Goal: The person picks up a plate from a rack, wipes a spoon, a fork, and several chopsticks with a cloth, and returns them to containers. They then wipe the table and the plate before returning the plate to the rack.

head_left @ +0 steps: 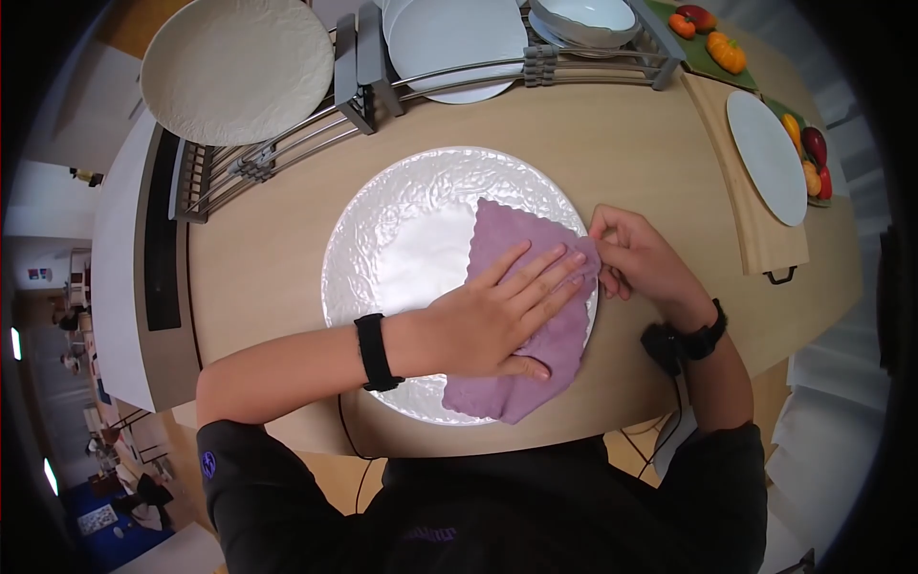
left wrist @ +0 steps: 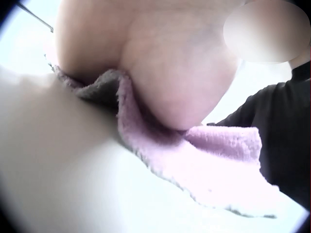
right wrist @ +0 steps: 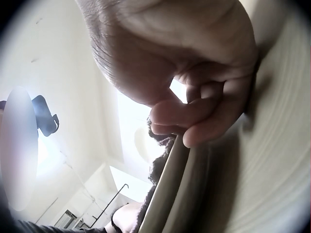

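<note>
A large glossy white plate with a textured rim lies before me on the table. Over its right side spreads a purple cloth with scalloped edges, partly hanging past the near rim. My left hand presses flat on the cloth, fingers spread toward the right rim. In the left wrist view the cloth bunches beneath the heel of that hand. At the plate's right edge, my right hand pinches the rim between thumb and curled fingers. The right wrist view shows its fingertips on the plate rim, with a dark-looking cloth edge alongside.
Behind the plate stands a metal dish rack holding white plates and a bowl. A cream plate leans at its left. On the right, a wooden board carries a white plate, near small pumpkins and peppers.
</note>
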Motion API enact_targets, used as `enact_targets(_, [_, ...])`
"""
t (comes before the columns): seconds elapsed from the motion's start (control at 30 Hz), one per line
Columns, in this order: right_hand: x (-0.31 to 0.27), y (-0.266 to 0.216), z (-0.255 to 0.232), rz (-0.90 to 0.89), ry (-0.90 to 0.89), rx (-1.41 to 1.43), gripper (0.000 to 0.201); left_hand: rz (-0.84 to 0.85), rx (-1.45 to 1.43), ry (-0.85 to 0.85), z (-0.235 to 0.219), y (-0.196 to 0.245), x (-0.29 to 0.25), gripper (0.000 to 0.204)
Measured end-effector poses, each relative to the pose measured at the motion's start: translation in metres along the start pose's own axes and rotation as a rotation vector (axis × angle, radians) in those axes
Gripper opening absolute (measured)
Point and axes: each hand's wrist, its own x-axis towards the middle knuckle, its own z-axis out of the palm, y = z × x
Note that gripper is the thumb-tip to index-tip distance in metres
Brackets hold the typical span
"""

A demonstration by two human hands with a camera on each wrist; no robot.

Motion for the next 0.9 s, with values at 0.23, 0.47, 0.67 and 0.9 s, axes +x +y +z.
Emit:
enact_targets(0.23, [-0.002,-0.007,0.004,-0.003,0.011,-0.084,0.019,-0.12,0.129,0.062,-0.004,-0.04,-0.003,0.104])
enact_targets(0.47, [-0.004,-0.006,0.002,-0.014,-0.003,-0.045,0.021,-0.331,0.245,0.012,-0.014,-0.071,-0.018,0.109])
enact_targets(0.67, [-0.007,-0.011,0.006,-0.001,0.006,-0.02,0.019,-0.518,0.37,-0.144,-0.039,-0.075,-0.077,0.107])
enact_targets(0.9, [-0.007,-0.006,0.01,-0.041,0.046,0.001,0.018,-0.604,0.384,-0.244,-0.047,-0.019,-0.136,0.103])
